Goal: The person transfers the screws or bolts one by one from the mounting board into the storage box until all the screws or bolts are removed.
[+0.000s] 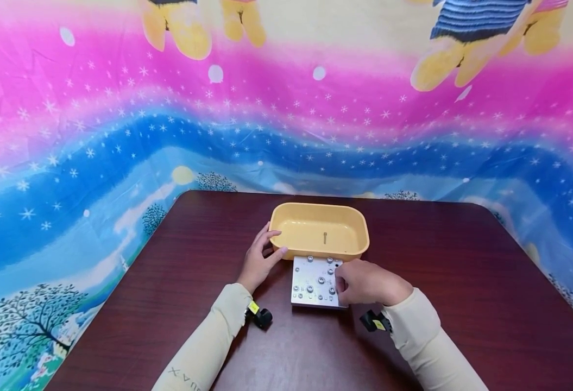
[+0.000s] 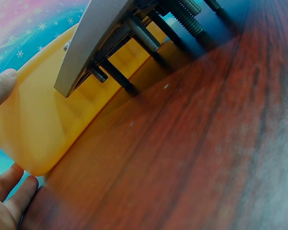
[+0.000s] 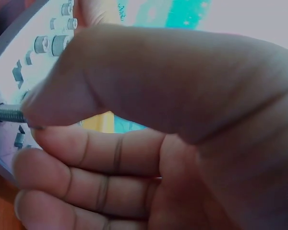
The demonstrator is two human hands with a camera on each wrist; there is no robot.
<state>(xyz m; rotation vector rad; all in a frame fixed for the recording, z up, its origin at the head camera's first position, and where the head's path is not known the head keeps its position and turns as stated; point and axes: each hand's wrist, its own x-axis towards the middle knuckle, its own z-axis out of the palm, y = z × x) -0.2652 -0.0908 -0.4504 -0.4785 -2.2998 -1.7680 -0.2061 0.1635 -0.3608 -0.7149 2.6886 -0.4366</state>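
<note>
A silver metal plate (image 1: 302,277) carries several hex socket screws (image 1: 321,281) standing up from its top. In the left wrist view, long threaded shanks (image 2: 143,34) stick out beneath it. My right hand (image 1: 371,282) is at the plate's right side. Its thumb and index finger pinch a screw (image 3: 10,113), whose thread stands in a hole of the plate; its head is hidden by the fingertips. My left hand (image 1: 259,263) holds the left front corner of a yellow plastic bin (image 1: 361,239), index finger over the rim, thumb at the front.
One loose screw (image 1: 325,238) lies in the bin, right behind the plate. Everything stands on a dark red wooden table (image 1: 193,255). A printed cloth (image 1: 286,108) hangs behind the table. Small black wrist cameras (image 1: 263,318) hang below both sleeves.
</note>
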